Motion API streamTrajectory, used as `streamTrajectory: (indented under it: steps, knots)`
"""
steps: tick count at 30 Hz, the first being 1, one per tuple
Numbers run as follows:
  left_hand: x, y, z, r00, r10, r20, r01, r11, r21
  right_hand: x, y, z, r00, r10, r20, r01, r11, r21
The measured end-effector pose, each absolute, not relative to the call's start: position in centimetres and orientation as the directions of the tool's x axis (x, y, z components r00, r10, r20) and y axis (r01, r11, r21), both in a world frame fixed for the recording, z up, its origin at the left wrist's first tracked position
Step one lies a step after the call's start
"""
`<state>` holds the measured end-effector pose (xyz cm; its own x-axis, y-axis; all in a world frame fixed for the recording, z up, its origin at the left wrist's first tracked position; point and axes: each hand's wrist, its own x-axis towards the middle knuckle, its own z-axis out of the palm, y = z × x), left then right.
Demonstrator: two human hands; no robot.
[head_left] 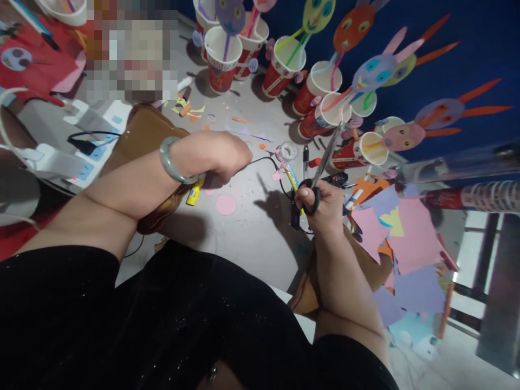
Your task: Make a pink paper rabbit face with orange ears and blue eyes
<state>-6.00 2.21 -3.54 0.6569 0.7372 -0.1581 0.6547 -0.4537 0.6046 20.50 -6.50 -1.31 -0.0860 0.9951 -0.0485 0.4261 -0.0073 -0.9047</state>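
Observation:
My right hand (pixel 327 208) grips scissors (pixel 325 162) by their black handles, blades pointing up and away towards the paper cups. My left hand (pixel 229 154), a jade-green bangle (pixel 168 160) on its wrist, hangs over the table with its fingers curled down; whatever they hold is hidden. A black cable (pixel 264 158) runs close by its knuckles. Below it lie a yellow glue stick (pixel 194 193) and a pink paper circle (pixel 226 204). Beside my right hand are a yellow-and-blue pen-like stick (pixel 291 177), a black pen (pixel 306 154) and a roll of clear tape (pixel 288 150).
Red-and-white paper cups (pixel 223 59) with paper animal faces on strips line the blue back panel (pixel 467 54). Coloured paper sheets (pixel 418 233) pile up at right, near stacked cups (pixel 483 196). At left are a power strip (pixel 95 157) and a brown cushion (pixel 142 141). Paper scraps (pixel 187 108) litter the table.

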Motion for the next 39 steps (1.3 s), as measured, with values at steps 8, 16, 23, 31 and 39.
streamTrajectory:
  steps: [8, 16, 23, 31, 39]
  knots:
    - [-1.1, 0.8, -1.6, 0.676, 0.736, -0.026, 0.682, -0.612, 0.400, 20.6, -6.1, -2.3, 0.034, 0.998, 0.048, 0.412, 0.030, -0.911]
    - [0.4, 1.0, -5.3, 0.708, 0.683, 0.182, 0.588, -0.712, 0.384, 20.5, -6.1, -2.8, 0.047, 0.997, 0.059, 0.418, 0.034, -0.908]
    - [0.5, 1.6, -6.1, 0.775, 0.603, 0.191, 0.514, -0.777, 0.364, 20.4, -6.3, -2.3, 0.059, 0.997, 0.051, 0.418, 0.022, -0.908]
    - [0.1, 1.6, -5.1, 0.779, 0.585, 0.227, 0.451, -0.773, 0.446, 20.3, -6.0, -2.4, 0.097, 0.994, 0.057, 0.329, 0.022, -0.944]
    - [-0.1, 1.3, -3.0, 0.588, 0.780, 0.213, 0.074, -0.315, 0.946, 20.4, -5.5, -2.7, 0.205, 0.975, 0.091, 0.329, 0.018, -0.944]
